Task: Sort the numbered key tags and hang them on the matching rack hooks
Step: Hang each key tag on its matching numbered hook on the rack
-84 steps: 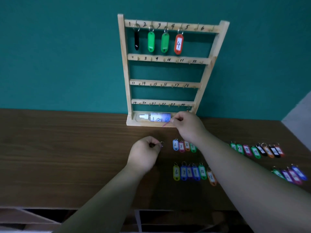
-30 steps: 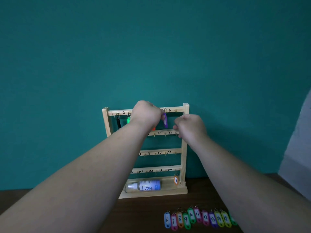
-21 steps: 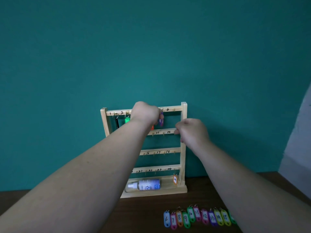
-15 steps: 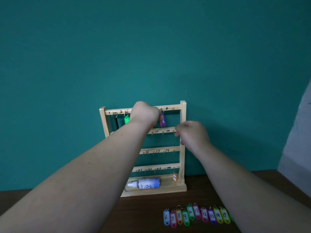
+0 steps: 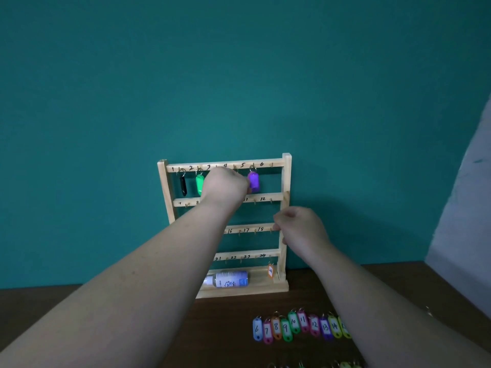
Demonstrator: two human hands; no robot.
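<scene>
Just beside left-hand fingers (image 5: pixel 247 189), purple tag (image 5: pixel 253 181) hanging.

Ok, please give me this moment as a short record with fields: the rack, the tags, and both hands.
rack: wooden rack, upright on the table
top row: black tag on hook 1, green tag on hook 2, purple tag on hook 5
bottom row: orange tag on hook 24
tray: bottle on its side
loose tags: row on the table, numbered 6 upward
left hand: curled beside the purple tag, hiding hooks 3 and 4
right hand: near rack's right post, grip unclear
</scene>
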